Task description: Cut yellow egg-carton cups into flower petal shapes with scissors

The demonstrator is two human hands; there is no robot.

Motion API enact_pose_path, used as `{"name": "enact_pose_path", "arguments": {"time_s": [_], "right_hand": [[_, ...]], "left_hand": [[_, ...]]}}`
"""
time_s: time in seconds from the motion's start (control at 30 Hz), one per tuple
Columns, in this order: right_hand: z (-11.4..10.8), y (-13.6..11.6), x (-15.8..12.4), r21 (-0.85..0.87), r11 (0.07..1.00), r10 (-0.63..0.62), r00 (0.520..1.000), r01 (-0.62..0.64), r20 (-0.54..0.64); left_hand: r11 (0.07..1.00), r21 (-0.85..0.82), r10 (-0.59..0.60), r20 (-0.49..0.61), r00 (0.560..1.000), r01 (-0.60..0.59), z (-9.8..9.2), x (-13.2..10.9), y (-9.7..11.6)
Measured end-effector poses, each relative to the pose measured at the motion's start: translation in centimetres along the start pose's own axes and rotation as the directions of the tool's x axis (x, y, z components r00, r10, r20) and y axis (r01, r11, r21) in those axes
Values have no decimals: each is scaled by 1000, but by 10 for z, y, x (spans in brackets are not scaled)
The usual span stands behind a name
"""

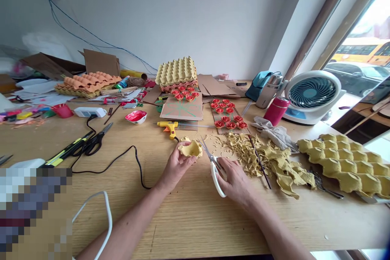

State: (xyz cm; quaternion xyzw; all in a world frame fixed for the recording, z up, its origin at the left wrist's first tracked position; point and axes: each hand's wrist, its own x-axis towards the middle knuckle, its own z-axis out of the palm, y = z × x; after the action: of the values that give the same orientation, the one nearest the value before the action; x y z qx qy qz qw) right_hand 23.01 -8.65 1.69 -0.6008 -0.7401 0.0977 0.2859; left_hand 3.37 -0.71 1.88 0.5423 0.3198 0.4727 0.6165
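Between the fingers and thumb of my left hand (179,160) is a yellow egg carton cup (191,149) with a wavy cut rim. My right hand (237,178) grips white-handled scissors (217,176), their blades pointing up and left, close beside the cup. Just past the blades lies a heap of yellow carton scraps (243,150), with larger torn pieces (288,170) to its right. A yellow hot glue gun (169,127) rests on the table behind my left hand. Red paper-pulp roses (229,122) stand on a cardboard piece further back.
To the right are a yellow egg tray (344,162), a fan (313,95), a pink can (276,111) and a grey cloth (274,132). Black scissors (95,143), a red-lined bowl (135,117) and a black cord (122,157) lie to the left. Stacked egg trays (176,72) stand at the back.
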Motion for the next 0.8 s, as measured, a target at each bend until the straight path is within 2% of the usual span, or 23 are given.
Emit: {"name": "enact_pose_path", "arguments": {"time_s": [0.3,0.6,0.8], "right_hand": [[1,7,-2,11,999,-45,999,45,-30],[3,15,-2,2,997,-73,997,73,-8],[2,12,-3,9,998,-56,998,56,-36]], "left_hand": [[999,-32,-25,41,999,27,-2,0,-6],[995,-91,-26,55,998,31,-2,2,-7],[996,-88,23,116,993,-13,-3,5,-15]]}}
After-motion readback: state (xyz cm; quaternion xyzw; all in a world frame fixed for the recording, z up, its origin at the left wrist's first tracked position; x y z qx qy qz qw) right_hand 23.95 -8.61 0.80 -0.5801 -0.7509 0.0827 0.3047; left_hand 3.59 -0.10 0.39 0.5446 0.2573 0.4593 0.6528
